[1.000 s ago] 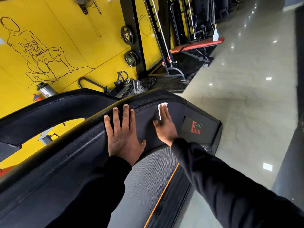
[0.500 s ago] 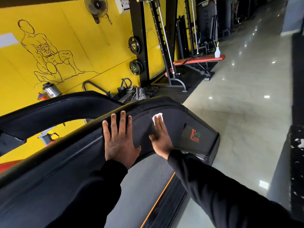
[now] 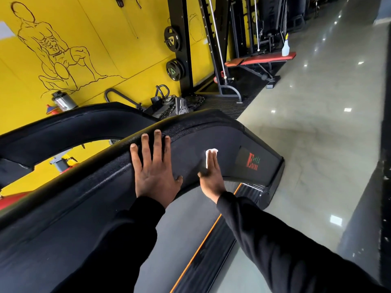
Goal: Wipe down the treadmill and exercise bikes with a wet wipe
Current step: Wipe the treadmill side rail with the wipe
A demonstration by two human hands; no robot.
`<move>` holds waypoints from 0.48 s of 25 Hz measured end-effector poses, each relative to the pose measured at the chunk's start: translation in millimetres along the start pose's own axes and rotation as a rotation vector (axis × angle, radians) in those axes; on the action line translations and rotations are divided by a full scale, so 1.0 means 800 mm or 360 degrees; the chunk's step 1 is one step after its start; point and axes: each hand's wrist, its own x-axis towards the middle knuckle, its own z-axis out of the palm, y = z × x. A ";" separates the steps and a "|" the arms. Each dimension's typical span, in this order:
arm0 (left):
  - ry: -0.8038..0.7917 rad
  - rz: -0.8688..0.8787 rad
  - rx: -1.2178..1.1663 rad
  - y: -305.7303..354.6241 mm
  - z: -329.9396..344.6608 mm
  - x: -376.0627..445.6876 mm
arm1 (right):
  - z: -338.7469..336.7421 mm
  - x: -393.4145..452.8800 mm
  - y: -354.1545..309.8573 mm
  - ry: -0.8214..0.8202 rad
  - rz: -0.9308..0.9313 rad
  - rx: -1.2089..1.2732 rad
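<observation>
A black curved treadmill (image 3: 260, 142) fills the lower left, its side panel bearing a red logo (image 3: 252, 162). My left hand (image 3: 155, 172) lies flat with spread fingers on the panel's textured top edge. My right hand (image 3: 211, 175) presses a small white wet wipe (image 3: 211, 152) flat against the side panel, just left of the logo; the wipe shows only past my fingertips. The grey running belt (image 3: 190, 210) with an orange stripe lies below both wrists.
A second black treadmill frame (image 3: 69, 125) arcs behind. A yellow wall (image 3: 95, 28) stands to the left with weight plates (image 3: 172, 41) on a rack. A red bench (image 3: 266, 59) carries a spray bottle (image 3: 285, 47). Glossy floor (image 3: 317, 123) spreads to the right.
My right hand with the wipe has shifted slightly down the side panel. My left hand stays flat on the top edge. The camera has tilted a little.
</observation>
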 end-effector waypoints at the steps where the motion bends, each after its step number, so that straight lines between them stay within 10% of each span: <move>1: -0.0002 0.0007 0.0005 0.000 0.000 0.000 | 0.005 -0.011 -0.001 0.0021 -0.0135 -0.0027; 4: 0.0003 0.0000 0.0010 0.000 0.001 0.003 | 0.013 -0.031 0.021 -0.0039 -0.0434 -0.0119; 7: 0.0014 -0.0017 0.0011 0.002 0.002 0.002 | 0.010 -0.019 0.019 0.0028 0.0010 0.0008; 12: 0.0041 -0.0023 0.0029 0.003 0.005 0.003 | 0.032 -0.055 0.035 -0.0038 -0.0450 -0.0101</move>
